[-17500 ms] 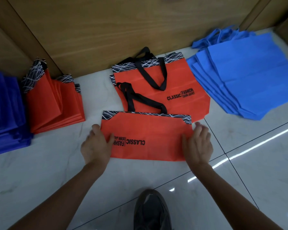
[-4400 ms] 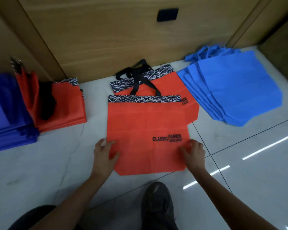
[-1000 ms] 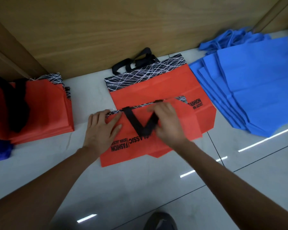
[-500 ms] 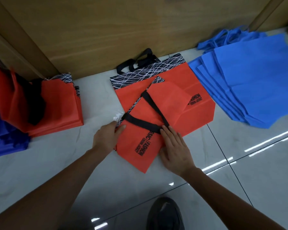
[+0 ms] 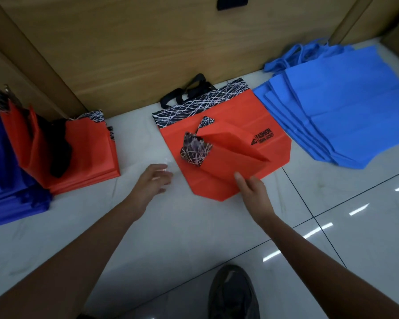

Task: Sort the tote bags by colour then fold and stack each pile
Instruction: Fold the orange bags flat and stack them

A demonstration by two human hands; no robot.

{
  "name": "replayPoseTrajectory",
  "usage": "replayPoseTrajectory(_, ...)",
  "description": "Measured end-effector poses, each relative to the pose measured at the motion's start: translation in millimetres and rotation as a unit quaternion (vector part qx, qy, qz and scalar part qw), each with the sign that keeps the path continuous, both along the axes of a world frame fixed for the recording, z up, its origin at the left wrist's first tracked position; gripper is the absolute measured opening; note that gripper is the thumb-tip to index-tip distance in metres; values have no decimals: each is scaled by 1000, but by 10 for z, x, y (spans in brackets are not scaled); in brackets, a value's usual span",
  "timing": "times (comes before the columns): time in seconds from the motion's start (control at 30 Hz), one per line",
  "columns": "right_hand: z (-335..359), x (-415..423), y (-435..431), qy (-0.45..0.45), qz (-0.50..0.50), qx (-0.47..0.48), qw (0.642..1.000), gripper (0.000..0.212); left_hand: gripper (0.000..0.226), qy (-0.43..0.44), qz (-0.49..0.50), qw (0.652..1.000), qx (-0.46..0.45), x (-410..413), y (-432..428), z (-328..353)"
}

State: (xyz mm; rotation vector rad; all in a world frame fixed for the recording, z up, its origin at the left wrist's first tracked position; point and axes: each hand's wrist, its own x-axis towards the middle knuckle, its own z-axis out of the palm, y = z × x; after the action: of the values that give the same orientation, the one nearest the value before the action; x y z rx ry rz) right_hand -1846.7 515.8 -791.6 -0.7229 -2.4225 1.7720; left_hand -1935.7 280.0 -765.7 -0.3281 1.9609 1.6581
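Note:
A folded red tote bag [image 5: 226,157] with a black-and-white patterned band sits partly raised on a flat red tote bag [image 5: 240,111] by the wooden wall. My right hand [image 5: 251,188] pinches the folded bag's near corner, thumb on top. My left hand [image 5: 153,180] hovers open over the floor just left of both bags, touching neither. A stack of folded red bags [image 5: 90,153] lies at the left, with one loosely folded bag leaning on it. Dark blue folded bags [image 5: 2,176] sit at the far left. A fanned pile of light blue bags [image 5: 346,107] lies at the right.
The bags lie on a glossy white tiled floor [image 5: 171,238] against a wooden wall panel [image 5: 148,42] carrying a small black plate [image 5: 232,2]. My dark shoe [image 5: 233,293] stands at the bottom centre.
The folded red bag has been doubled over again, hiding its black handles. My left hand came off it and moved left. My right hand shifted to the bag's near corner.

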Motion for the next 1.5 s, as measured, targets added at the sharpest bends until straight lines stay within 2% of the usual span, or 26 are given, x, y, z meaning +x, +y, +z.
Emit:
replayPoseTrajectory(0.13,121,-249,-11,-52,-47,-58,996,46,60,46,-60,997,2,-146,336,42)
replayPoseTrajectory(0.2,100,-360,0,-70,-77,-62,993,41,51,59,-57,997,6,-260,535,12)
replayPoseTrajectory(0.27,59,-443,28,-83,-112,-66,988,39,27,86,-25,994,-58,-392,699,-69)
replayPoseTrajectory(0.37,11,-546,61,-114,-149,-38,982,34,35,122,5,975,-186,-513,827,-214)
replayPoseTrajectory(0.43,-21,-615,91,-152,-157,-10,976,33,29,136,25,966,-217,-538,886,-267)
replayPoseTrajectory(0.57,-41,-703,135,-178,-167,5,970,34,42,177,42,951,-251,-523,940,-317)
replayPoseTrajectory(0.6,-14,-709,120,-189,-157,37,969,40,39,190,28,948,-255,-524,932,-324)
replayPoseTrajectory(0.67,33,-690,82,-197,-106,192,955,60,34,220,-10,941,-258,-556,884,-317)
replayPoseTrajectory(0.73,56,-662,109,-123,-42,351,927,85,31,245,-70,930,-263,-638,766,-311)
replayPoseTrajectory(0.77,40,-657,154,-79,9,406,911,88,31,250,-111,925,-262,-687,693,-307)
replayPoseTrajectory(0.83,-14,-653,235,8,129,474,871,75,29,250,-196,916,-245,-762,550,-294)
replayPoseTrajectory(0.9,-114,-639,220,65,242,483,839,57,28,269,-242,900,-243,-761,453,-276)
replayPoseTrajectory(0.93,-158,-613,171,65,281,477,830,52,27,299,-241,879,-281,-740,442,-292)
replayPoseTrajectory(1.0,-250,-544,51,19,291,448,845,50,28,372,-190,803,-424,-625,528,-380)
replayPoseTrajectory(1.03,-290,-511,4,-9,271,433,860,51,28,384,-154,777,-474,-518,627,-427)
replayPoseTrajectory(1.07,-336,-481,-28,-21,249,434,865,51,29,387,-132,771,-488,-391,747,-477)
replayPoseTrajectory(1.2,-416,-502,4,12,214,478,852,46,53,354,-149,785,-486,28,1012,-702)
replayPoseTrajectory(1.37,-387,-796,151,40,235,519,821,43,54,343,-136,801,-471,18,1005,-768)
replayPoseTrajectory(1.5,-429,-909,156,12,272,478,835,48,54,353,-119,806,-460,20,1010,-787)
